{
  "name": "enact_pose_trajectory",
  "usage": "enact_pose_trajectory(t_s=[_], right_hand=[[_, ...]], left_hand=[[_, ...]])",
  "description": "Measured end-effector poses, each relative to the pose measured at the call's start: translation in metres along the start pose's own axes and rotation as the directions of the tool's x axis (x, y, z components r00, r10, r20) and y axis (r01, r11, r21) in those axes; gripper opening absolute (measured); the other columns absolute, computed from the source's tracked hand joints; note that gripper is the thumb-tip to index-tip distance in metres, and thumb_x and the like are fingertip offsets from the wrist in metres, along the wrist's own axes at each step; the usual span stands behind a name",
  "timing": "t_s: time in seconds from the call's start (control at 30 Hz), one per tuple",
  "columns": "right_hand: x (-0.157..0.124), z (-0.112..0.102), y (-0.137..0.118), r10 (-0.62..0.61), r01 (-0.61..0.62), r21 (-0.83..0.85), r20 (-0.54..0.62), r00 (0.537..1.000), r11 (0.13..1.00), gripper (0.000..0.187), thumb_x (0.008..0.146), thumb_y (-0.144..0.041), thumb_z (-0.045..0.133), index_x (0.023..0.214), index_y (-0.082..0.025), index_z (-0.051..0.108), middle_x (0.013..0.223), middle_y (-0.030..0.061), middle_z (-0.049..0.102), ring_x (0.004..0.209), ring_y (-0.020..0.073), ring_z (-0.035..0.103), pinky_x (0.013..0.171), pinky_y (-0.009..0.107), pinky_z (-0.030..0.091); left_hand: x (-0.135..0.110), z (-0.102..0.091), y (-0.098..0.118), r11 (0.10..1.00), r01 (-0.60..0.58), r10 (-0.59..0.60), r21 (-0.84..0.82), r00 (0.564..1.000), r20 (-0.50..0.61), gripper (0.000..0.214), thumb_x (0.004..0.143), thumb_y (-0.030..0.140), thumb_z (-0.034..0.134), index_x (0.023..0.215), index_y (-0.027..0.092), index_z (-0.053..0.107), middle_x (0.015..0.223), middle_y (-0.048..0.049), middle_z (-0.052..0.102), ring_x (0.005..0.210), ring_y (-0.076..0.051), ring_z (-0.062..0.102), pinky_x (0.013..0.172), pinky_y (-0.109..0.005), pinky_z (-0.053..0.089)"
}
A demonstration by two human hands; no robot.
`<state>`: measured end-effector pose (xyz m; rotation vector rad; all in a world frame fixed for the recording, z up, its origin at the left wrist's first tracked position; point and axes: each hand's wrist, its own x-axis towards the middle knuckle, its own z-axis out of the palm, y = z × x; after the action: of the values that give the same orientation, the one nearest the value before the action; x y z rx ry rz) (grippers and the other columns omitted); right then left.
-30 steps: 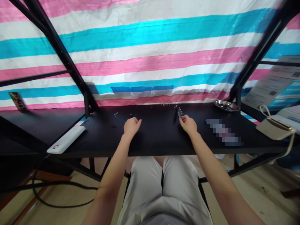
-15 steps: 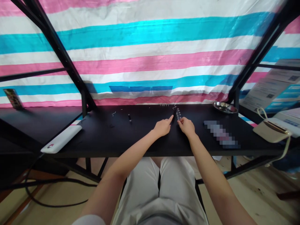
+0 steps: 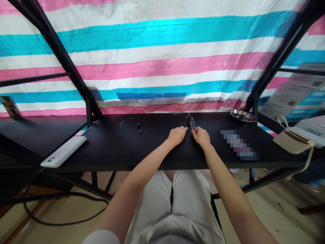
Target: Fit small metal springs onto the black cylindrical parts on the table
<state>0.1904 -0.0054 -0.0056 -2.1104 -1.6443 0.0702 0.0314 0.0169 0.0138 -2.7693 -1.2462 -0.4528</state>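
Both my hands rest close together on the black table [image 3: 152, 149], right of its middle. My left hand [image 3: 177, 135] has its fingers bent, with the tips on the near end of a thin dark stick [image 3: 188, 121]. My right hand [image 3: 201, 136] is closed in a pinch at the near end of a short row of small silvery pieces [image 3: 192, 122], which lies just right of the stick. What sits between the fingertips of either hand is too small to make out clearly.
A metal dish [image 3: 243, 116] stands at the table's back right, a small black piece [image 3: 138, 127] lies left of centre, and a white flat device [image 3: 64, 151] overhangs the left corner. A beige bag [image 3: 291, 139] sits on the right. Black frame posts [image 3: 88, 108] and a striped tarp stand behind.
My left hand swept right from the table's middle to the dark stick, first pointing, then curling its fingers. My right hand stayed at the row of silvery pieces.
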Motion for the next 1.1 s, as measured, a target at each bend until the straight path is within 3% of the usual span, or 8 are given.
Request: enact_pose_trajectory(t_s=[0.13,0.27,0.5,0.7,0.8,0.93,1.1], right_hand=[[-0.001,0.0,0.0,0.009,-0.009,-0.007,-0.004,1.0,1.0,0.022,0.082,-0.039,0.047,0.083,-0.021,0.058,0.08,0.0078,0.065,0.076,0.022,0.061,0.061,0.028,0.038],[0.0,0.0,0.0,0.004,-0.004,0.002,-0.003,1.0,1.0,0.021,0.082,-0.039,0.048,0.082,-0.021,0.058,0.079,0.0067,0.065,0.076,0.0208,0.061,0.06,0.027,0.037],[-0.005,0.005,-0.006,-0.168,0.168,0.035,0.011,0.986,0.985,0.019,0.081,-0.037,0.049,0.078,-0.021,0.058,0.068,0.0034,0.063,0.068,0.0173,0.059,0.057,0.024,0.034],[-0.004,-0.001,-0.034,-0.418,0.426,0.172,-0.086,0.905,0.888,0.022,0.087,-0.037,0.039,0.088,-0.02,0.053,0.073,0.0038,0.063,0.062,0.016,0.057,0.058,0.024,0.035],[0.003,-0.002,-0.053,-0.475,0.5,0.274,-0.154,0.866,0.822,0.023,0.089,-0.036,0.036,0.091,-0.019,0.051,0.075,0.0046,0.063,0.062,0.0159,0.057,0.06,0.025,0.037],[0.004,0.012,-0.068,-0.493,0.536,0.328,-0.211,0.844,0.778,0.023,0.089,-0.035,0.035,0.09,-0.019,0.052,0.079,0.005,0.062,0.065,0.0155,0.057,0.062,0.025,0.039],[-0.008,0.027,-0.068,-0.576,0.601,0.282,-0.172,0.799,0.748,0.026,0.089,-0.038,0.038,0.085,-0.02,0.057,0.08,0.0041,0.062,0.069,0.0145,0.056,0.062,0.024,0.039]], left_hand=[[-0.006,-0.006,-0.007,1.0,0.006,-0.006,-0.007,0.999,-0.035,0.027,0.091,0.029,0.036,0.106,0.02,0.056,0.1,-0.0062,0.058,0.088,-0.016,0.058,0.072,-0.026,0.044],[-0.019,-0.01,-0.025,0.998,0.009,-0.016,-0.057,0.99,-0.14,0.025,0.09,0.032,0.039,0.102,0.021,0.058,0.098,-0.0045,0.06,0.085,-0.015,0.059,0.068,-0.023,0.044],[-0.055,-0.015,-0.071,0.978,0.033,-0.112,-0.205,0.916,-0.386,0.022,0.087,0.033,0.047,0.098,0.019,0.06,0.086,-0.0023,0.062,0.074,-0.011,0.058,0.067,-0.021,0.044],[-0.067,-0.011,-0.081,0.924,0.09,-0.287,-0.373,0.807,-0.517,0.025,0.085,0.035,0.049,0.097,0.016,0.061,0.078,-0.0018,0.061,0.056,-0.007,0.05,0.061,-0.02,0.043],[-0.066,-0.011,-0.08,0.905,0.062,-0.302,-0.42,0.79,-0.534,0.025,0.085,0.035,0.05,0.098,0.016,0.061,0.078,-0.0018,0.061,0.055,-0.007,0.049,0.06,-0.02,0.043],[-0.067,-0.013,-0.082,0.884,0.058,-0.337,-0.464,0.766,-0.547,0.025,0.084,0.035,0.05,0.096,0.016,0.062,0.076,-0.0017,0.06,0.054,-0.007,0.048,0.058,-0.02,0.042],[-0.068,-0.014,-0.084,0.874,0.06,-0.361,-0.483,0.746,-0.56,0.025,0.084,0.035,0.05,0.095,0.016,0.062,0.078,-0.0025,0.062,0.055,-0.007,0.048,0.059,-0.02,0.043]])
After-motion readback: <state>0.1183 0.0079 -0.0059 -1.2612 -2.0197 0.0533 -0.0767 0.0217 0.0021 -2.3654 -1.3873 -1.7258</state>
